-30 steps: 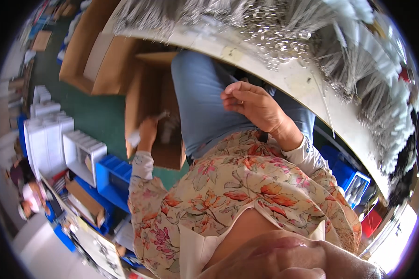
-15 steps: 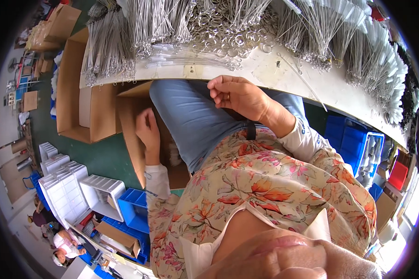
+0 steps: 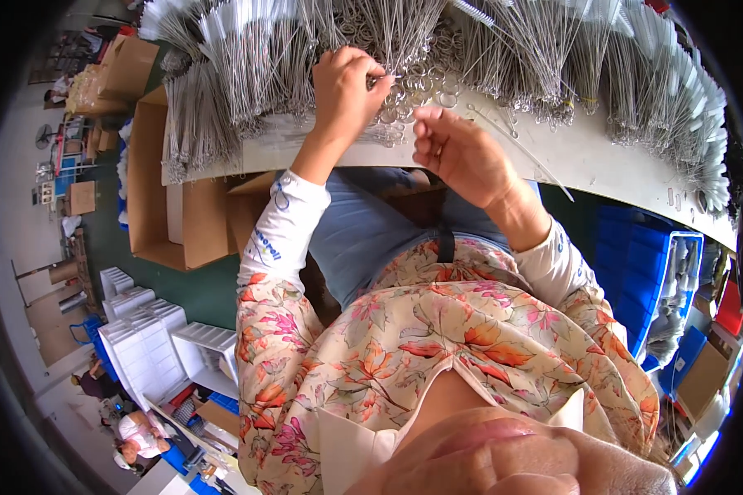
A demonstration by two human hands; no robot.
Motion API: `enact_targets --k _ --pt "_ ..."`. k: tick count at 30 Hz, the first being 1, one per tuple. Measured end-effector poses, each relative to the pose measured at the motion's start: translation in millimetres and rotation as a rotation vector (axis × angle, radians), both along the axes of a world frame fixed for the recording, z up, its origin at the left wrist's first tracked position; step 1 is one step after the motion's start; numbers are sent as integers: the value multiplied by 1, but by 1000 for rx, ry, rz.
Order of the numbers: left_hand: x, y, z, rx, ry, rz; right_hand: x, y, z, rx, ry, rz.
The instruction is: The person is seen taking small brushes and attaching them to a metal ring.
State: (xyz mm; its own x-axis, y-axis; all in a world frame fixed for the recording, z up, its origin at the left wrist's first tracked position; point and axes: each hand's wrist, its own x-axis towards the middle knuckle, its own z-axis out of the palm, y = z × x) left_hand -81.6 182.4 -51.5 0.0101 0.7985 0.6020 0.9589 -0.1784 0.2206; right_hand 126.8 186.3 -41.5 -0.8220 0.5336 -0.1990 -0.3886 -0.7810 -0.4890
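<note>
On the table's near part lies a heap of loose metal split rings (image 3: 421, 87). My left hand (image 3: 345, 92) reaches over the left side of this heap, its thumb and fingers bent together among the rings and wire ends. What those fingertips hold, if anything, is hidden. To the right, my right hand (image 3: 469, 158) hovers at the table's near edge, just short of the rings. Its fingers are loosely curled and apart, with nothing visible in them. Bundles of thin wire-handled brushes (image 3: 260, 78) with looped ends stand on both sides of the heap.
One single thin brush (image 3: 524, 148) lies slanting over the table edge (image 3: 590, 165) at right. Open cardboard boxes (image 3: 205, 219) stand at left below the table. A blue crate (image 3: 627, 272) is at right, white crates (image 3: 144, 342) at lower left. People work farther off at left.
My left hand has risen from the cardboard box beside my lap to the ring heap on the table. My right hand has moved a little right and its fingers have loosened.
</note>
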Motion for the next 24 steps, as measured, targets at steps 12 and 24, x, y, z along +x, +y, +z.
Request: enact_targets --k 12,24 --pt "7 0 3 -121 23 -9 -53 65 29 -211 43 -404" --pt "-33 21 147 -23 -822 -92 -67 92 30 -275 -1 -375"
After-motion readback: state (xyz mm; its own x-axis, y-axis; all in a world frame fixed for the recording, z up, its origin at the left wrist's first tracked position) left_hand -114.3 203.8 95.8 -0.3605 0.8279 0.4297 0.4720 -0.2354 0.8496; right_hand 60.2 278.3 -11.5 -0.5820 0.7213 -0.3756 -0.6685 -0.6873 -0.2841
